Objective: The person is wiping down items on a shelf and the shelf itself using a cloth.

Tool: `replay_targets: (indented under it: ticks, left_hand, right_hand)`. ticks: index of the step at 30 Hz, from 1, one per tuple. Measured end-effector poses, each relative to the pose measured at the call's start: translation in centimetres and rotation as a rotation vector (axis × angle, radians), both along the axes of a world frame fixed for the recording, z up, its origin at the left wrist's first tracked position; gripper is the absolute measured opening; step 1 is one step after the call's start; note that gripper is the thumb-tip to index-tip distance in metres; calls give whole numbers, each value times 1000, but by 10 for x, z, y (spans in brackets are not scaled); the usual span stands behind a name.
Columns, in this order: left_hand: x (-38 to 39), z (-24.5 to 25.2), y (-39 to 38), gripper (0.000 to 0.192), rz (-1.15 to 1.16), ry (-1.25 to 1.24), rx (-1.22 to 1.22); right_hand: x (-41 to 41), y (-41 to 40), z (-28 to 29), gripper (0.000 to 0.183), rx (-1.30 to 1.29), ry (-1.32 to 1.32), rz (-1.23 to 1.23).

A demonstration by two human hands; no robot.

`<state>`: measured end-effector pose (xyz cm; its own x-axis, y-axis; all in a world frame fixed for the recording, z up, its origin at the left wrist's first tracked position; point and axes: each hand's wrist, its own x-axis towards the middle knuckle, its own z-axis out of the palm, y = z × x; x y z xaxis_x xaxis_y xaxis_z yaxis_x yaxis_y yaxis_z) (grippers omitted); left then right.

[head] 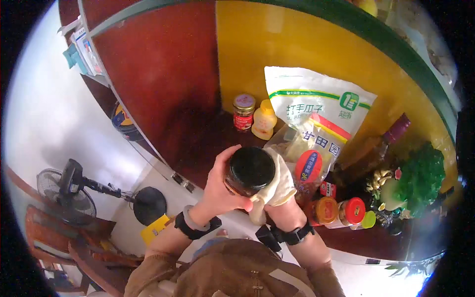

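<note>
A jar with a black lid (252,169) is held up in front of my body. My left hand (217,185) grips it from the left, thumb at the near side and fingers around the far side. A cream-coloured cloth (279,178) drapes over my right hand (276,185) and presses against the jar's right side; the fingers are hidden under it. Just beyond the cloth lies a clear food bag (323,148) with a red and yellow top. Behind that leans a large white snack bag (315,89).
A small gold-lidded jar (243,113) and a yellow squeeze bottle (265,120) stand at the back. To the right are a purple-topped bottle (397,128), a green cabbage-shaped ornament (421,178) and red-lidded (351,211) and orange-lidded (325,209) jars. A floor fan (70,185) stands left.
</note>
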<state>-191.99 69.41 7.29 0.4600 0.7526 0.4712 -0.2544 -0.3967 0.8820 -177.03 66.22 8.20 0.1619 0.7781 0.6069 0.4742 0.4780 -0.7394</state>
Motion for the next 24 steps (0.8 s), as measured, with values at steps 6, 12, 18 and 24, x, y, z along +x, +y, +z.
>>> replay_targets:
  ticks: [6,12,18,24]
  left_hand:
    - [-2,-2,13,102,-70,-54,16]
    - [-3,11,4,102,183,331,415]
    - [-4,22,8,105,-46,63,23]
    - [7,6,0,98,124,-175,-77]
  right_hand:
    - [-5,-10,14,80,-504,919,390]
    - [-8,-8,-28,49,-118,237,-199]
    - [-15,-11,-9,51,-32,-39,-216]
    - [-18,-32,4,40,-270,-107,-101]
